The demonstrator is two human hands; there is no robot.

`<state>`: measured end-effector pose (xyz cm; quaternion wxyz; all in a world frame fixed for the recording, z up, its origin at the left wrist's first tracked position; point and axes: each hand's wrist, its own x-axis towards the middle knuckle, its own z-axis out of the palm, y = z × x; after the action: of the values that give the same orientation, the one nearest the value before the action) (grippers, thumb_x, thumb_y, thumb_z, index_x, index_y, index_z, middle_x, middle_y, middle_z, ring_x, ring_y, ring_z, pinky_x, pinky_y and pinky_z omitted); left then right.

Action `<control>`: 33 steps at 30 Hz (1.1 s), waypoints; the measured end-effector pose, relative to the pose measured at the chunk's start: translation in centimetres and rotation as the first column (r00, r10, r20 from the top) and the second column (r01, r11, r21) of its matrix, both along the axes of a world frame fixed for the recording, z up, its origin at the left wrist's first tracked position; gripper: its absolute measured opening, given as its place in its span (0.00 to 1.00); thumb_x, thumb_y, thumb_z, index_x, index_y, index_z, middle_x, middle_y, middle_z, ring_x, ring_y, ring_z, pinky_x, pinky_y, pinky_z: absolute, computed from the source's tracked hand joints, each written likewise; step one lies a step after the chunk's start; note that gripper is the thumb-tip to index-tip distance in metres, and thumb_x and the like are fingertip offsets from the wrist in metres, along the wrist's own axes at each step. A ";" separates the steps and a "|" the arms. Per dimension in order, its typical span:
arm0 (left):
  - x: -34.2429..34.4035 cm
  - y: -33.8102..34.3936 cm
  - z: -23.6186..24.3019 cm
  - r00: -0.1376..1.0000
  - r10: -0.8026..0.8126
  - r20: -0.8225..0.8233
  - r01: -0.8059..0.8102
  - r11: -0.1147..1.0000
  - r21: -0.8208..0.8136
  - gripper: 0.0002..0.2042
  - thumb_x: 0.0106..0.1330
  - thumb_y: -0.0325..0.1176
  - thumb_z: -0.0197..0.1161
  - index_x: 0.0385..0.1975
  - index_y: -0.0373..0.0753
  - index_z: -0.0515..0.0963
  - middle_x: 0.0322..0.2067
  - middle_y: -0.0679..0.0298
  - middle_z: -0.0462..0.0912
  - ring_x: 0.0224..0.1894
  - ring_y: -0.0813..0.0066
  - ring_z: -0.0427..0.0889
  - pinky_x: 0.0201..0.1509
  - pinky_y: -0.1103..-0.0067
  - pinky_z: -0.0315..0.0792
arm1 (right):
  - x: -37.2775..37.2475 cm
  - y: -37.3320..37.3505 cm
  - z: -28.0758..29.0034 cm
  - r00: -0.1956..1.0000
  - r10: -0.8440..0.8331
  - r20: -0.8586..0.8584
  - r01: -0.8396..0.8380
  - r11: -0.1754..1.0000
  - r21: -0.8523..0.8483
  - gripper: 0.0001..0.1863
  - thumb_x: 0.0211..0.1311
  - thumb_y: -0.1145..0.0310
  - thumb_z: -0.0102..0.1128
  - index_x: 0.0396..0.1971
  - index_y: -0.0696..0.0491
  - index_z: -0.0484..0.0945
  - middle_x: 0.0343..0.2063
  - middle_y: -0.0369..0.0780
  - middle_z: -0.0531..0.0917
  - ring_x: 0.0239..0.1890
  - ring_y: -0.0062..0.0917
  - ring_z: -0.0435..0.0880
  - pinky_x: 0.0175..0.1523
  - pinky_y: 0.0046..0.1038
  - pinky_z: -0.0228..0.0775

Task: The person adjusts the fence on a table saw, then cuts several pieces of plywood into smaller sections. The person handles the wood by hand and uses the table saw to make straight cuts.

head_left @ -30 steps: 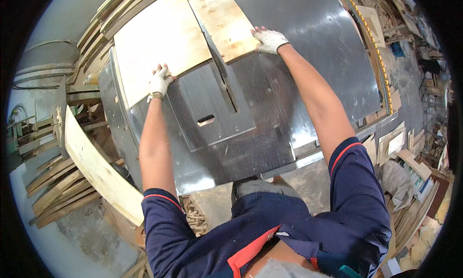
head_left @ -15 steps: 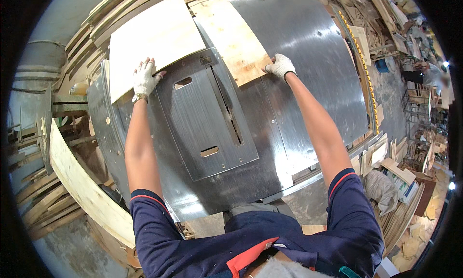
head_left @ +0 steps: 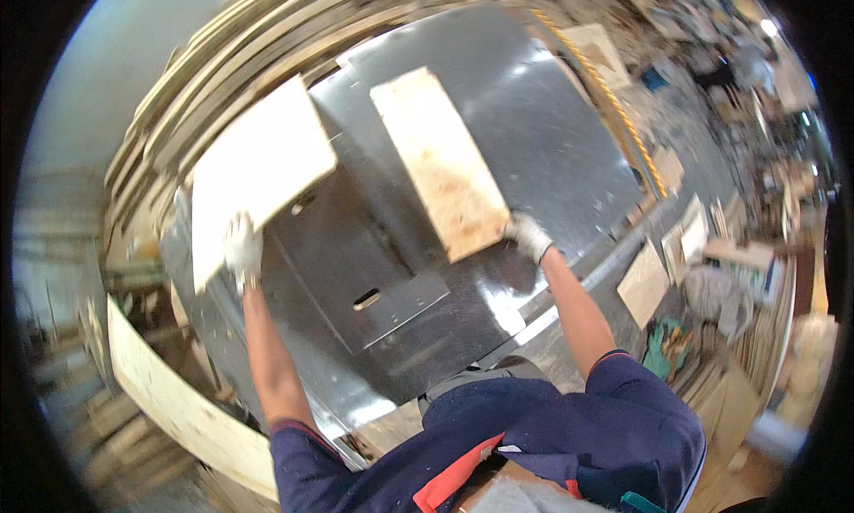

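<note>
A large pale plywood panel (head_left: 267,162) lies over the left part of a dark metal machine table (head_left: 534,113). My left hand (head_left: 242,251), in a whitish knit glove, holds its near edge with the fingers over the top face; the thumb is hidden. Farther right is a narrower plywood strip (head_left: 440,162) with brownish stains, slanting away from me. My gloved right hand (head_left: 530,237) is closed on its near right corner. Between the two pieces, a rectangular insert plate (head_left: 405,310) with oval holes and a long slot shows in the table, partly in shadow. Motion blurs both hands.
A yellow toothed strip (head_left: 614,113) runs along the table's right side. Long boards (head_left: 231,60) are stacked behind the far left edge. A curved pale board (head_left: 178,402) leans at the left. Sheet offcuts (head_left: 645,282) and a grey sack (head_left: 716,300) stand at the right.
Both plywood pieces have come nearer to me with my hands. The strip has shifted right, away from the slot, and the gap between the pieces is wider. The view has turned.
</note>
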<state>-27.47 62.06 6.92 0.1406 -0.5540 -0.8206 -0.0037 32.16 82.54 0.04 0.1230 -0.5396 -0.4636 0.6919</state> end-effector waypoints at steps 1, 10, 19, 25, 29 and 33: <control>2.7 -1.8 1.2 0.999 0.001 -0.043 -0.004 0.998 -0.063 0.25 0.55 0.30 0.67 0.56 0.36 0.74 0.55 0.53 0.79 0.58 0.58 0.77 0.65 0.66 0.70 | 2.9 -2.9 0.7 0.995 -0.040 -0.087 0.037 0.999 -0.035 0.23 0.52 0.69 0.72 0.48 0.60 0.77 0.39 0.39 0.84 0.37 0.24 0.82 0.40 0.27 0.76; 44.9 -21.0 11.1 0.900 0.182 0.396 -0.375 0.786 0.491 0.24 0.60 0.19 0.61 0.59 0.36 0.75 0.51 0.48 0.82 0.47 0.55 0.85 0.51 0.67 0.78 | 25.6 -23.6 13.6 0.985 -0.105 0.138 0.091 0.990 0.109 0.21 0.66 0.55 0.59 0.45 0.59 0.81 0.34 0.33 0.82 0.36 0.18 0.77 0.44 0.26 0.71; 72.4 -38.6 12.2 0.916 0.278 0.289 -0.397 0.724 0.564 0.20 0.68 0.40 0.60 0.49 0.27 0.78 0.33 0.43 0.82 0.29 0.50 0.82 0.32 0.63 0.75 | 35.8 -8.4 31.8 0.565 -0.360 -0.742 0.417 0.901 -0.120 0.28 0.75 0.46 0.39 0.55 0.56 0.70 0.47 0.47 0.82 0.47 0.34 0.82 0.51 0.35 0.76; 83.0 -45.7 16.2 0.840 0.104 0.533 -0.500 0.529 0.686 0.20 0.60 0.26 0.61 0.54 0.31 0.78 0.28 0.46 0.83 0.28 0.58 0.84 0.34 0.69 0.76 | 39.2 -16.9 35.9 0.675 0.048 -0.736 0.084 0.986 0.142 0.13 0.71 0.57 0.51 0.41 0.53 0.72 0.36 0.46 0.84 0.38 0.36 0.86 0.41 0.33 0.78; 89.7 -50.8 19.2 0.705 0.083 0.705 -0.595 0.609 0.524 0.27 0.56 0.19 0.61 0.60 0.38 0.76 0.40 0.50 0.84 0.37 0.63 0.84 0.45 0.73 0.78 | 43.1 -32.9 34.4 0.731 0.203 -0.651 -0.248 0.968 0.024 0.23 0.72 0.50 0.49 0.52 0.56 0.71 0.38 0.48 0.85 0.32 0.34 0.87 0.38 0.32 0.81; 94.4 -56.2 19.1 0.779 -0.013 0.627 -0.428 0.721 0.546 0.24 0.59 0.20 0.60 0.59 0.34 0.75 0.52 0.48 0.81 0.49 0.59 0.83 0.57 0.68 0.76 | 47.7 -46.0 36.3 0.774 0.254 -0.580 -0.420 0.891 -0.171 0.36 0.66 0.36 0.48 0.54 0.56 0.74 0.44 0.46 0.82 0.38 0.35 0.86 0.39 0.35 0.80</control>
<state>66.90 5.84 26.01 0.0646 -0.3358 -0.8253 -0.4494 79.84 36.54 36.35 0.0409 -0.2403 -0.3927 0.8868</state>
